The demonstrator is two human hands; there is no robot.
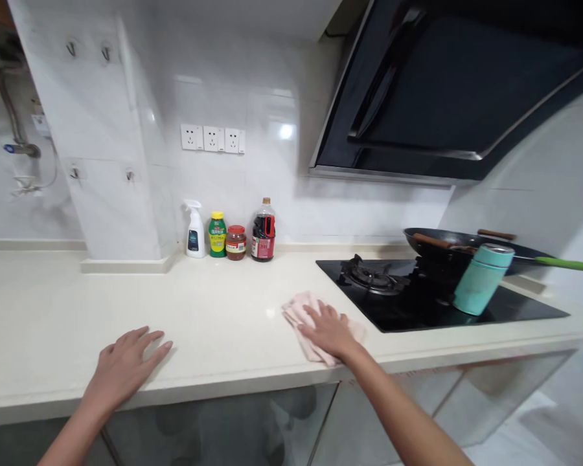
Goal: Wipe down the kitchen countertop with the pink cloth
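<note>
At the far left, the left hand lies palm down on the pale tabletop, near its front edge. Its grip is wide, fingers spread flat and holding nothing.

Further back, against the white tiled wall, four containers stand in a row: a white spray bottle, a green bottle with a yellow cap, a short jar with a red lid and a dark sauce bottle with a red label. Above them sits a strip of wall sockets.

Nearer the middle, the right hand presses flat on a pink cloth. The cloth is pale pink, crumpled and folded into a loose bunch, lying on the tabletop just beside the left front corner of the black hob, close to the front edge. Part of it shows beyond the fingertips on the left, and a strip pokes out under the wrist. The grip of this hand is open and flat on the cloth, fingers stretched out rather than closed round it.

To the right, a gas burner sits on the hob, then a teal canister with a metal top, tilted in the view. Behind it a dark wok holds a wooden-handled utensil, and a green handle runs off to the right. A black extractor hood hangs above.
</note>
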